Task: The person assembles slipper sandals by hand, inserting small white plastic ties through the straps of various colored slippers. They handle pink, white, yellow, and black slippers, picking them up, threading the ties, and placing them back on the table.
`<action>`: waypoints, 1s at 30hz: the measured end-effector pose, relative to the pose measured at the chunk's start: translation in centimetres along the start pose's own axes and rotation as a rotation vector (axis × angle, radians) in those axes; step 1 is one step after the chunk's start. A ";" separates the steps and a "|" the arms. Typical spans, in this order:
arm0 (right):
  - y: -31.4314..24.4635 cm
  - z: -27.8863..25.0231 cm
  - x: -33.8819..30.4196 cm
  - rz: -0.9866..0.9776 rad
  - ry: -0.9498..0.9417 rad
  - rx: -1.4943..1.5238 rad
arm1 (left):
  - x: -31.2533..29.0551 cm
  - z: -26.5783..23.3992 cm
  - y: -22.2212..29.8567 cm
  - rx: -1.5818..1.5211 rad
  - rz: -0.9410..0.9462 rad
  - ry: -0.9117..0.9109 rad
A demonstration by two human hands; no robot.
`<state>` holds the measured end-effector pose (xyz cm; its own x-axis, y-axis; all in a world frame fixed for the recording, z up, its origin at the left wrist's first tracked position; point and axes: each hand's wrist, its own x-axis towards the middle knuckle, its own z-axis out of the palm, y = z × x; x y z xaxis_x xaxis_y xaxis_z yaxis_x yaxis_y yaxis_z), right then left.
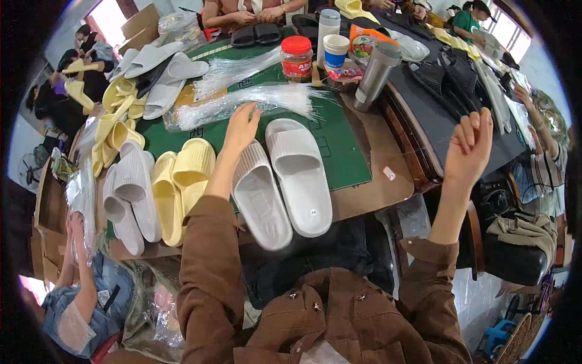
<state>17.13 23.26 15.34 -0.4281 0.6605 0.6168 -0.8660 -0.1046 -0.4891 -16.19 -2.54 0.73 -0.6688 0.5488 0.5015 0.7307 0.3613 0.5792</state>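
A pair of light grey slide slippers (297, 176) lies in front of me at the table's near edge, toes away from me. The right one has a small round white sticker on its heel. My left hand (244, 126) reaches past the left slipper, its fingers stretched out at the edge of a bundle of thin clear plastic ties (267, 100). I cannot see anything held in it. Raised off to the right, away from the slippers, my right hand (470, 145) has its fingers curled and pinched. Whatever is between them, if anything, is too small to make out.
Yellow slippers (194, 164) and grey slippers (134, 176) stand to the left, with more piled behind. A red-lidded jar (297, 57), paper cup (335, 51) and steel tumbler (377, 76) stand at the back. Black slippers (448, 82) lie right. Co-workers sit around.
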 end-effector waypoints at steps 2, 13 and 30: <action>-1.2 1.3 -0.4 0.250 -0.038 0.345 | -1.4 -2.7 1.9 0.002 -0.014 -0.065; 3.8 12.0 -3.6 0.741 -0.100 0.806 | -7.4 -2.3 2.8 -0.014 -0.200 -0.062; 21.8 9.2 -8.4 0.604 0.027 -0.202 | -5.6 -0.1 5.0 -0.052 -0.149 0.122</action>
<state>-0.50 8.65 5.19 -0.8168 0.5476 0.1815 -0.4070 -0.3241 -0.8540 -8.84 -3.88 0.85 -0.7827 0.3956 0.4805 0.6168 0.3905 0.6834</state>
